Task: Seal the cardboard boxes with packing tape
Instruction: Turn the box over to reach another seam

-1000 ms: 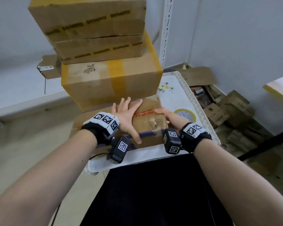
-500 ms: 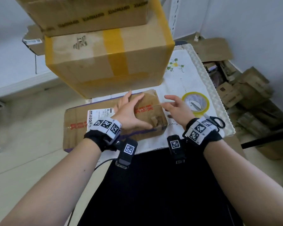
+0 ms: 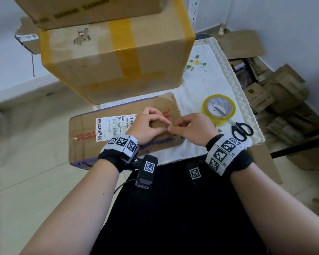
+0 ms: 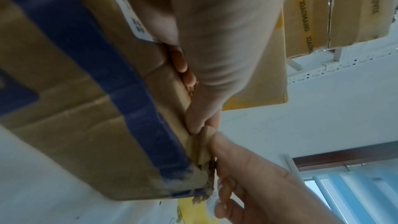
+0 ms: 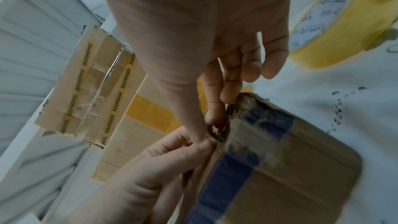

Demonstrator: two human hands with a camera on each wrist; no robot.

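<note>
Far left: flat cardboard box (image 3: 85, 140) lies on the surface (image 3: 210, 83), its left part overhanging the edge. Purple tape band along the near edge, white shipping label (image 3: 110, 127) on top, red print beside the label.

Behind it: big box (image 3: 103, 70) sealed with yellow tape, standing on the surface just beyond the flat box. Another box (image 3: 92, 10) with printed tape is stacked on top of it.

Left hand (image 3: 145, 126) rests on top of the flat box toward its right end, fingers curled, thumb and forefinger pinching the torn cardboard at the near edge. In the left wrist view the left fingertips (image 4: 193, 125) meet the right ones right at the frayed corner.

Right hand (image 3: 193, 128) touches the left hand at the same spot, fingers curled, thumb and index finger pinching the ragged cardboard edge (image 5: 221, 125); the other fingers hang loose.

Right of the hands: roll of yellow packing tape (image 3: 219, 109) lying flat on the white cloth, near the right hand but apart from the box. Black-handled scissors (image 3: 240, 130) just beside the roll, at the near right.

Far right, off the surface: pile of flattened cartons (image 3: 276, 100) on the floor by the wall.
</note>
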